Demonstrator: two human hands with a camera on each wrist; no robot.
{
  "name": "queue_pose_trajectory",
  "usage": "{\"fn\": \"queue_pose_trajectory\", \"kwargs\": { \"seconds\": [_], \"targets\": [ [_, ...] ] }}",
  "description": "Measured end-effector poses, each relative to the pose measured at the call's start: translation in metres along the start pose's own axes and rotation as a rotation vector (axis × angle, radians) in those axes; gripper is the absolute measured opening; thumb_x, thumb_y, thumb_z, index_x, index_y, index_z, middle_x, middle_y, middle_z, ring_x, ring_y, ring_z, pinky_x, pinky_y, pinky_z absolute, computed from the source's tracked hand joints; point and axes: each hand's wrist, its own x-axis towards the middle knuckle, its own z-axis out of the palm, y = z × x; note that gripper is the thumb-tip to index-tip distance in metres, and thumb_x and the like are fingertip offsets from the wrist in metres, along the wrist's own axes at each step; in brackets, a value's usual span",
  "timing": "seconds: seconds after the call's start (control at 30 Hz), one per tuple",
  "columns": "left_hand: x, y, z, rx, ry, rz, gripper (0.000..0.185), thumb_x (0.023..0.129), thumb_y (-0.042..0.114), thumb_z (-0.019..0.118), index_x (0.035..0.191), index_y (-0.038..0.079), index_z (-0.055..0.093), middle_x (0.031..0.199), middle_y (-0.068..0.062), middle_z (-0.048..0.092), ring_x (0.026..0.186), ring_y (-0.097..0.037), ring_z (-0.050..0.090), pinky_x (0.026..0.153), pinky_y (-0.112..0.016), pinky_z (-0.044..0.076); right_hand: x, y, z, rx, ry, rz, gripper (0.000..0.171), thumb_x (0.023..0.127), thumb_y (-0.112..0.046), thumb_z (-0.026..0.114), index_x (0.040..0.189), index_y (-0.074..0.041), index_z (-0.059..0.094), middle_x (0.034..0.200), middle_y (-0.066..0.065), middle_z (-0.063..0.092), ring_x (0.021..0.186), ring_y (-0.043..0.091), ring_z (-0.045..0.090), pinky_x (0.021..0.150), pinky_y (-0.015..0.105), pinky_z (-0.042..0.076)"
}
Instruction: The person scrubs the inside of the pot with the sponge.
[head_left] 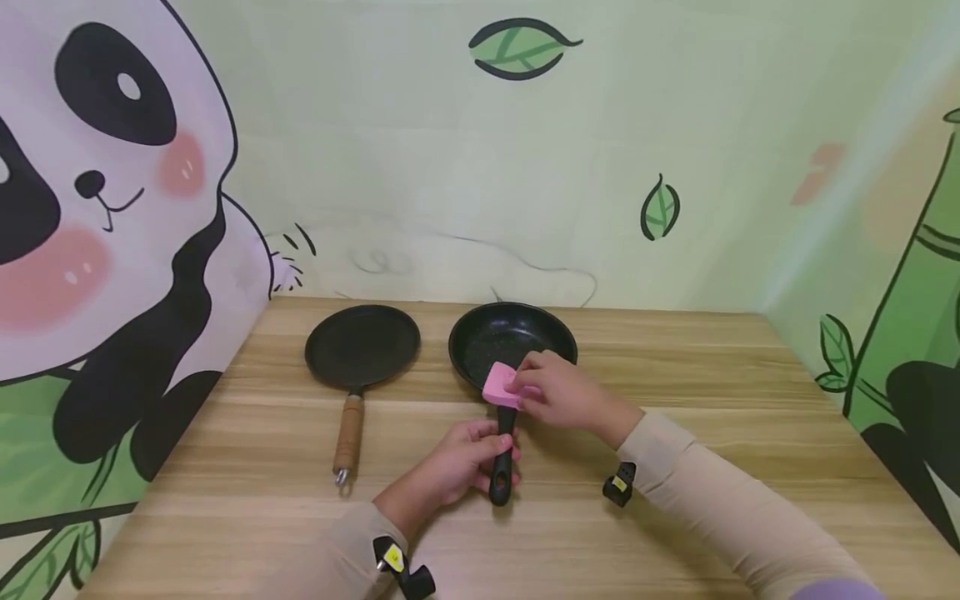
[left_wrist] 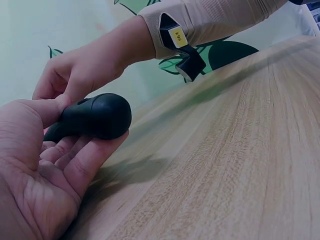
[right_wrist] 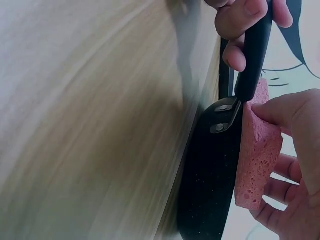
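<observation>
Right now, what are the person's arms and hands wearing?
Both hands are bare. Each arm has a beige, close-fitting long sleeve. A small black wrist device with a yellow label sits at the left wrist and the right wrist. No cables are visible.

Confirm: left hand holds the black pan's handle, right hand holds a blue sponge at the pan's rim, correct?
Not quite: the sponge is pink, not blue, as the head and right wrist views show. The rest holds: the left hand grips the black pan's handle, and the right hand holds the sponge at the pan rim.
</observation>
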Motion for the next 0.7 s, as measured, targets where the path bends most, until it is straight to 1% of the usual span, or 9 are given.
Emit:
{"fn": "queue_pose_trajectory", "kwargs": {
  "seconds": [0.17,0.3,0.4,0.53,0.6,0.7],
  "targets": [
    [0.000,-0.003,0.000,-0.012,0.015,-0.002,0.041,0.105,0.017,0.055,0.133,-0.011,0.048,0.098,-0.006,0.066,0.078,-0.021,0.073,0.062,-0.035,0.060,0.001,0.002,-0.001,0.041,-0.024,-0.006,0.020,0.089,-0.019,0.074,0.108,-0.013,0.076,0.106,0.005,0.064,0.098,0.022,0.058,0.087,0.038,0.050],
    [-0.002,-0.005,0.000,-0.021,0.014,0.003,0.041,0.104,0.016,0.056,0.133,-0.012,0.048,0.097,-0.006,0.065,0.077,-0.022,0.073,0.060,-0.033,0.059,0.002,0.011,-0.006,0.093,-0.076,0.013,0.022,0.091,-0.019,0.070,0.111,-0.014,0.076,0.108,0.005,0.067,0.099,0.022,0.060,0.089,0.040,0.050],
    [-0.006,-0.006,-0.003,-0.024,0.009,0.003,0.042,0.104,0.016,0.055,0.134,-0.012,0.047,0.096,-0.006,0.065,0.076,-0.022,0.073,0.058,-0.032,0.058,0.005,0.021,-0.014,0.139,-0.137,0.053,0.022,0.092,-0.017,0.066,0.111,-0.014,0.075,0.107,0.004,0.068,0.095,0.020,0.059,0.087,0.039,0.050],
    [-0.012,-0.004,-0.009,-0.023,0.014,0.014,0.044,0.104,0.016,0.053,0.138,-0.012,0.045,0.096,-0.005,0.065,0.074,-0.020,0.072,0.057,-0.033,0.059,0.011,0.036,-0.025,0.192,-0.227,0.099,0.020,0.091,-0.013,0.060,0.105,-0.014,0.074,0.093,-0.001,0.066,0.082,0.017,0.055,0.076,0.034,0.047],
    [-0.015,-0.002,-0.013,-0.023,0.013,0.022,0.045,0.104,0.015,0.052,0.139,-0.012,0.044,0.096,-0.005,0.065,0.073,-0.020,0.072,0.057,-0.035,0.059,0.014,0.040,-0.029,0.214,-0.277,0.106,0.020,0.090,-0.011,0.058,0.102,-0.014,0.074,0.088,-0.002,0.064,0.079,0.016,0.054,0.073,0.032,0.046],
    [-0.018,0.000,-0.017,-0.029,0.011,0.021,0.045,0.105,0.015,0.051,0.140,-0.012,0.044,0.095,-0.005,0.065,0.071,-0.019,0.071,0.058,-0.036,0.060,0.019,0.041,-0.033,0.255,-0.347,0.127,0.019,0.091,-0.012,0.057,0.100,-0.015,0.073,0.085,-0.004,0.063,0.080,0.015,0.055,0.073,0.031,0.046]
  ]
}}
